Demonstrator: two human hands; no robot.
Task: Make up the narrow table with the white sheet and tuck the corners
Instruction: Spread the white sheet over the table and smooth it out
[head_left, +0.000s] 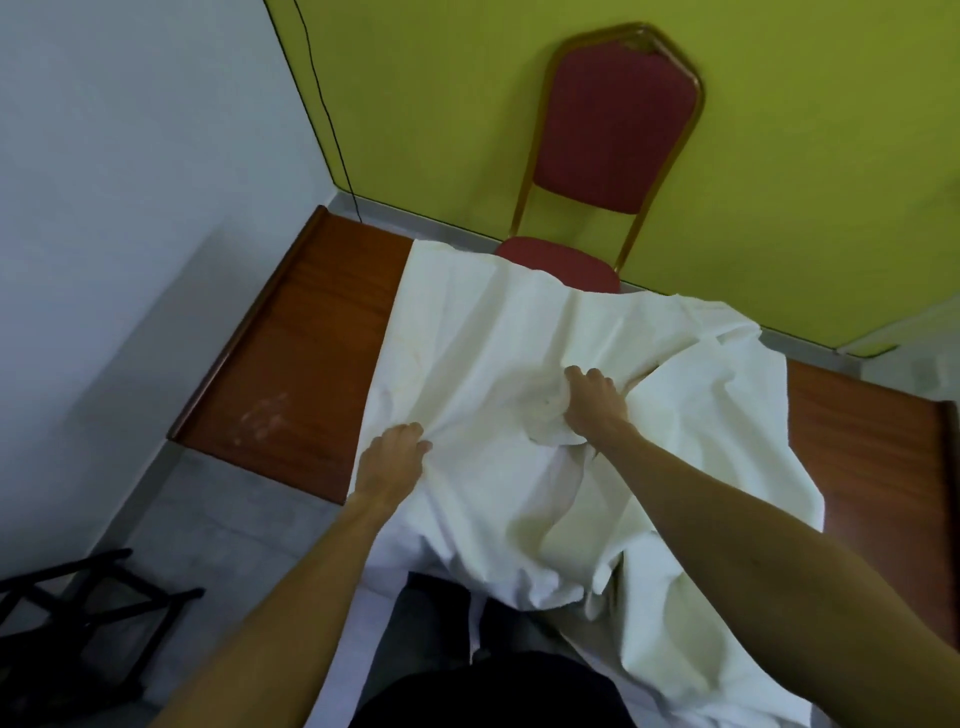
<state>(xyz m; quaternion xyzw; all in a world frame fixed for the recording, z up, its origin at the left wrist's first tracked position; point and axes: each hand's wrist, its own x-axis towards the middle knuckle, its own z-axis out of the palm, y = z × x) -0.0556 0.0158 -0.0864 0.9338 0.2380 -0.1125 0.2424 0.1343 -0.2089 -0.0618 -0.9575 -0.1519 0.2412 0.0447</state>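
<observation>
A white sheet (478, 332) lies rumpled across the middle of the narrow brown wooden table (291, 364), hanging off the near edge toward me. Bare wood shows at both ends of the table. My left hand (392, 457) pinches a fold of the sheet near its left edge. Further in, at the sheet's middle, my right hand (592, 405) is closed on a bunched wad of the cloth. The far edge of the sheet reaches the back of the table.
A red padded chair (608, 145) with a gold frame stands behind the table against the yellow-green wall. A black folding rack (78, 623) sits on the grey floor at lower left. A white wall runs along the left.
</observation>
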